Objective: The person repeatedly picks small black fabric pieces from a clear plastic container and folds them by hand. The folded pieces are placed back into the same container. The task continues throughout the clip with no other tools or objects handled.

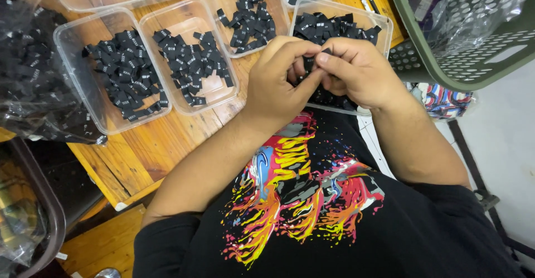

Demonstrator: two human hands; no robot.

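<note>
1. A small black label (pixel 309 62) sits at upper centre of the frame, pinched between both hands.
2. The left hand (pixel 278 83) has its grip pressed together on the label; the right hand (pixel 356 69) pinches it too.
3. Directly beneath the hands lies a clear tub (pixel 365 19) of black labels.
4. Further tubs (pixel 111 69) fill the upper left of the wooden worktop (pixel 145 155).
5. A green basket (pixel 468 61) stands at upper right.

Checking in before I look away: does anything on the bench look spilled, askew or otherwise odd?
Nothing stands out. The black labels lie inside their clear plastic tubs on the wooden table, none scattered on the wood. Both hands, left hand and right hand, pinch one small black label between them.
</note>
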